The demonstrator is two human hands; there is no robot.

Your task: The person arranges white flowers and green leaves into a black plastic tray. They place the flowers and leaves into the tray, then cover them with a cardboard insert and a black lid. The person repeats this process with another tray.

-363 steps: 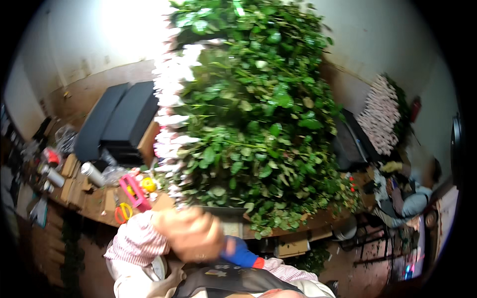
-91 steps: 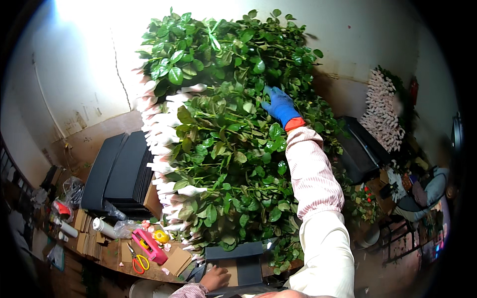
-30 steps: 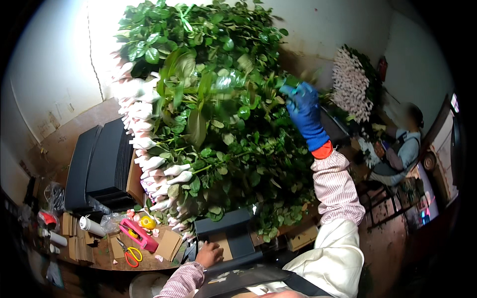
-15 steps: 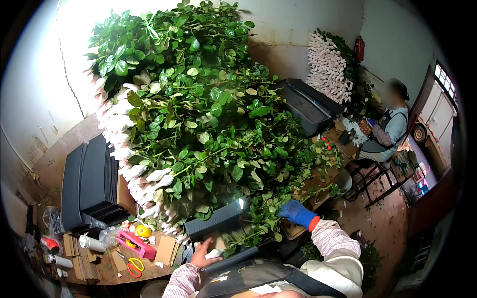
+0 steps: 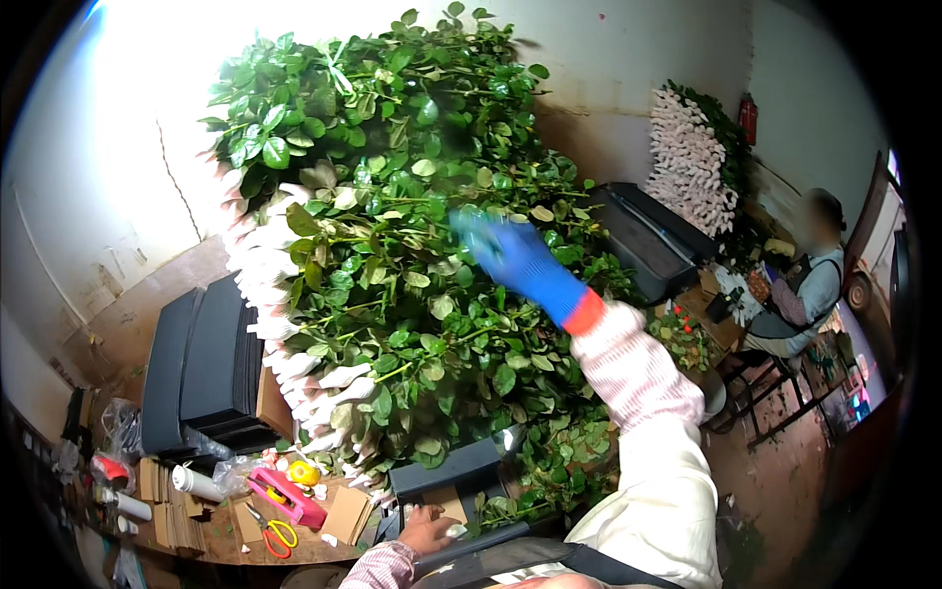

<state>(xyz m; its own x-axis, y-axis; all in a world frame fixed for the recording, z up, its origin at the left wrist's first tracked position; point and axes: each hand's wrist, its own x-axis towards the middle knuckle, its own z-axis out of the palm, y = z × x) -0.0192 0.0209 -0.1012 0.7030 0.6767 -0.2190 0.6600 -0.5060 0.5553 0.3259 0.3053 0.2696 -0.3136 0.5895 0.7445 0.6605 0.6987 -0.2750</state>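
Observation:
My bare left hand (image 5: 428, 531) is low in the picture, at a dark open trough (image 5: 447, 467). Its fingers are curled at a small white-wrapped flower head (image 5: 456, 531), beside a piece of brown cardboard (image 5: 449, 504). Leafy green stems (image 5: 520, 508) lie in and beside the trough. My right hand (image 5: 515, 263), in a blue glove with a red cuff, reaches far over the big pile of leafy stems (image 5: 412, 285). Its fingertips are smeared by motion among the leaves, so their grip is unclear. White-wrapped flower heads (image 5: 280, 260) line the pile's left side.
Dark folded sheets (image 5: 201, 363) stand left of the pile. On the table lie scissors (image 5: 275, 533), a pink tape dispenser (image 5: 285, 498), cardboard pieces (image 5: 346, 515) and a white bottle (image 5: 198, 483). A dark case (image 5: 648, 240) lies beyond. Another person (image 5: 810, 290) sits at the right.
My right hand has swung up and left from beside the trough to over the pile. My left hand stays at the trough. The whole view has shifted a little.

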